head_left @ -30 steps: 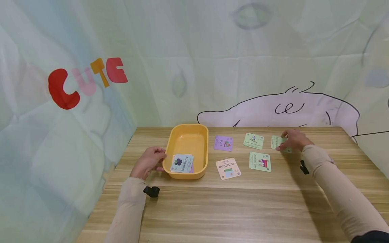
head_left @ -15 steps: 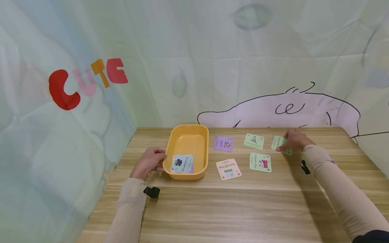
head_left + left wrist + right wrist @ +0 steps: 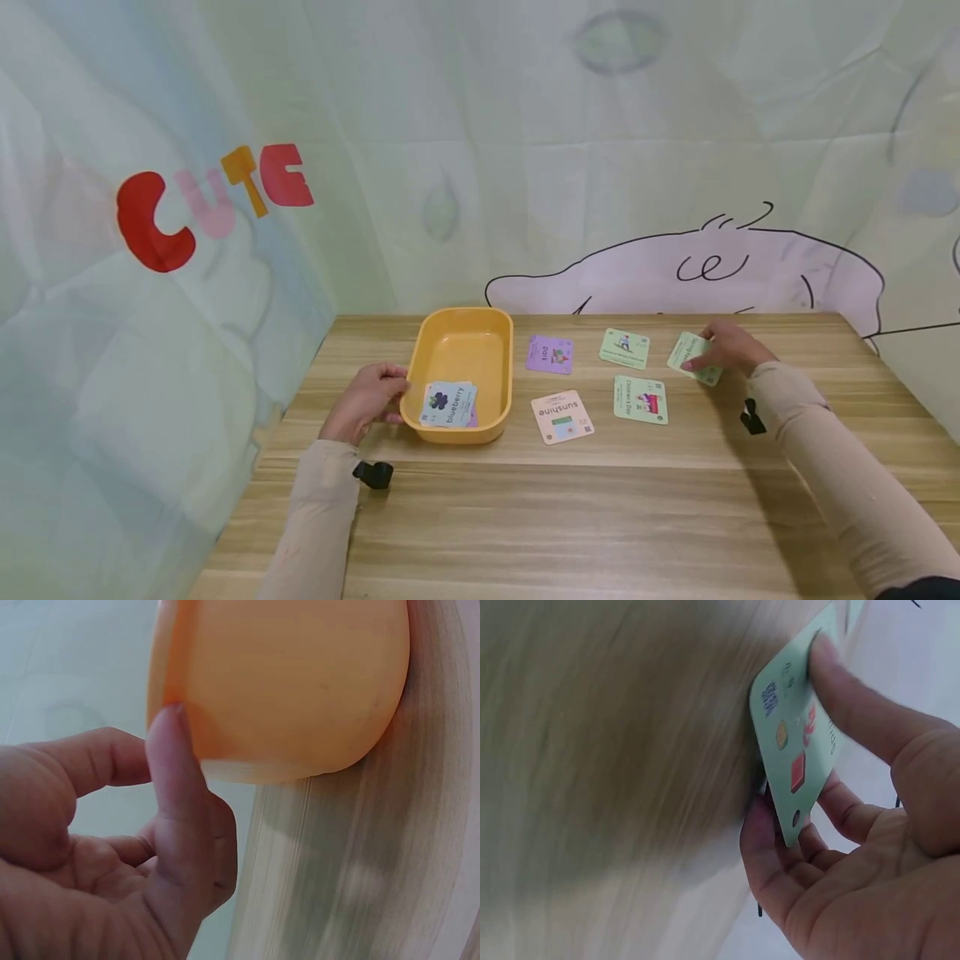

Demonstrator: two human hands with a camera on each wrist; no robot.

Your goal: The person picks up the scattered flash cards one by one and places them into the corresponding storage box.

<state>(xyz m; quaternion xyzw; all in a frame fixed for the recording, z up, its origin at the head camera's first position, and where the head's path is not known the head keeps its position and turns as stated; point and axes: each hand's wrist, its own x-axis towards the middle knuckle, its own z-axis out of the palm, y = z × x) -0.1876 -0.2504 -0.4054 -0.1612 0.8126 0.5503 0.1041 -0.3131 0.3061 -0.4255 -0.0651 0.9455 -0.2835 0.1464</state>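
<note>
My left hand (image 3: 365,402) pinches the rim of a yellow plastic bin (image 3: 504,367) at its near left side; the left wrist view shows a fingertip against the bin's wall (image 3: 300,690). Inside the bin lies a small pile of cards, a blueberry card (image 3: 448,403) on top. At the table's far right, my right hand (image 3: 733,347) holds a light green card (image 3: 688,350) whose lettering is partly covered. In the right wrist view the thumb lies on the face of this card (image 3: 795,742), other fingers are behind it, and one edge tilts up from the table.
Several other cards lie flat on the wooden table (image 3: 570,525): a purple park card (image 3: 550,355), a sunshine card (image 3: 562,417), a green Children's Day card (image 3: 641,400) and a green card with a figure (image 3: 625,348). A printed curtain (image 3: 420,167) hangs behind and at the left.
The green card under my right hand has turned slightly and shows more of its face. My left hand and the bin have stayed in place.
</note>
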